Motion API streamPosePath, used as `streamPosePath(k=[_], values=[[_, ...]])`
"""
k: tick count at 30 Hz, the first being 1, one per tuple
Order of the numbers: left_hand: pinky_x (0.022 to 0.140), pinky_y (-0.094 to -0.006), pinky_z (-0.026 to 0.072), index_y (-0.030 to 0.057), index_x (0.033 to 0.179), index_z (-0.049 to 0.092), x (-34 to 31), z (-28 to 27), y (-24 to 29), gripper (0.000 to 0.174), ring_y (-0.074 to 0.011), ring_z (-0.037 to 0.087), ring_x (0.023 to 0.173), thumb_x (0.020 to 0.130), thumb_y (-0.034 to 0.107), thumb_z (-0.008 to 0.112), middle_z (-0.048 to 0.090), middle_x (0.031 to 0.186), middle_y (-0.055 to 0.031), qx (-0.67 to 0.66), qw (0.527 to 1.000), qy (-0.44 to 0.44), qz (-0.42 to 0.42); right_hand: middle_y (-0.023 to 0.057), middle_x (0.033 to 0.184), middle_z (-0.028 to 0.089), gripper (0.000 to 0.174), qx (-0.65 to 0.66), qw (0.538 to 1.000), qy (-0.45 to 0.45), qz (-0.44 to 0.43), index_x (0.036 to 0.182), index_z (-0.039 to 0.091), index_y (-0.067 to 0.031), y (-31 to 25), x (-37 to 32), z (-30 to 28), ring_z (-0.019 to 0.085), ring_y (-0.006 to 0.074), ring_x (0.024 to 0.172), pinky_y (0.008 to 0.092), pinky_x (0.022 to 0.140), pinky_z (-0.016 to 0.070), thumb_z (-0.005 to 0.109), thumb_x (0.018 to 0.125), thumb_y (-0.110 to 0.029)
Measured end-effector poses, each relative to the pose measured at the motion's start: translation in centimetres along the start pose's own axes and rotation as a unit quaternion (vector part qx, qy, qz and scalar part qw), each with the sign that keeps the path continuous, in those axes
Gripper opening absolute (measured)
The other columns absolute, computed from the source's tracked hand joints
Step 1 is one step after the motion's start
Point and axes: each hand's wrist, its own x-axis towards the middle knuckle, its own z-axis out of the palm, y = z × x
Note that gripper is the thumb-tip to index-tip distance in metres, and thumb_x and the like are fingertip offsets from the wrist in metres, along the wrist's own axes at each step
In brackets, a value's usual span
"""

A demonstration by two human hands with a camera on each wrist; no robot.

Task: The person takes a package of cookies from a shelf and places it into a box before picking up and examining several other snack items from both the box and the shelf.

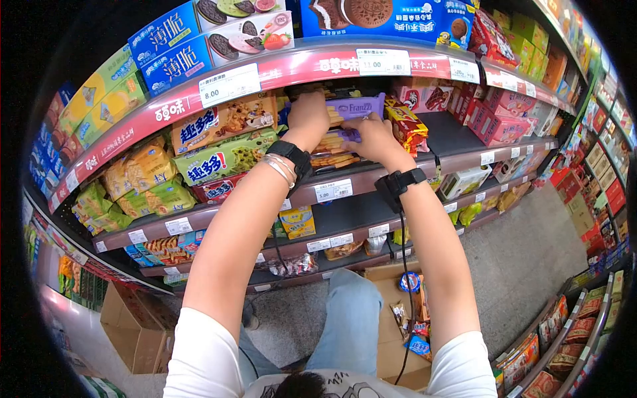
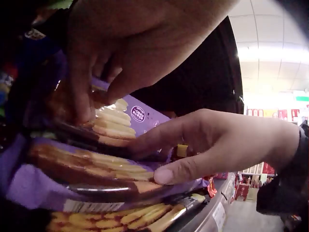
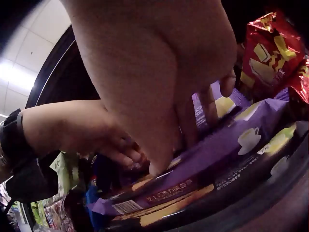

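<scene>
On the middle shelf, purple biscuit packs labelled Franzzi stand in front of one another. My left hand [image 1: 310, 118] reaches over from the left and pinches the rear purple biscuit pack [image 2: 113, 123] near its top. From the right, my right hand [image 1: 373, 138] grips the front purple biscuit pack [image 2: 96, 169]; its thumb lies on the front face, its other fingers between the two packs. Below them sits a dark biscuit pack [image 2: 125, 217] with printed biscuit sticks. The left fingertips are partly hidden in the head view.
Orange [image 1: 222, 123] and green cookie packs [image 1: 225, 156] stand left of the hands. A red-and-yellow snack bag [image 1: 406, 126] leans close on the right. The upper shelf edge [image 1: 292, 66] overhangs the hands. A cardboard box [image 1: 386, 292] with snacks lies on the floor.
</scene>
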Motion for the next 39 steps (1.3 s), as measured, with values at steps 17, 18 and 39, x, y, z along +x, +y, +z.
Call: streamPosePath(k=[17,18,39], values=[[0.08,-0.0458,0.0499,0.0091,0.1,0.065,-0.4,-1.2,0.5,0.024,-0.0376,0.062,0.092,0.079,0.009,0.055,0.065,0.098,-0.0189,0.031,0.996,-0.078,0.036,0.0025,0.098,0.062,0.037,-0.112,0.978,0.14,-0.109,0.1,0.066,-0.0157,-1.5,-0.9,-0.3,0.052,0.0249,0.101,0.0444,0.081,0.035,0.071,0.065,-0.009],[0.079,-0.0453,0.05,0.0093,0.098,0.066,-0.5,-1.4,0.7,0.023,-0.0373,0.062,0.092,0.079,0.01,0.055,0.065,0.098,-0.0182,0.05,0.993,-0.104,0.028,0.0023,0.097,0.062,0.035,-0.113,0.976,0.151,-0.112,0.099,0.066,-0.0152,-1.4,-0.8,-0.3,0.052,0.0247,0.1,0.0443,0.08,0.0351,0.07,0.065,-0.009],[0.076,-0.043,0.0505,0.0043,0.091,0.067,-2.1,-0.5,0.3,0.018,-0.0352,0.064,0.087,0.076,0.009,0.058,0.066,0.087,-0.0199,-0.061,0.995,0.056,0.063,0.0083,0.116,0.057,0.051,-0.008,0.965,0.264,-0.013,0.115,0.055,-0.0119,-2.2,-4.0,1.3,0.047,0.0291,0.112,0.0431,0.088,0.0365,0.075,0.069,-0.02]])
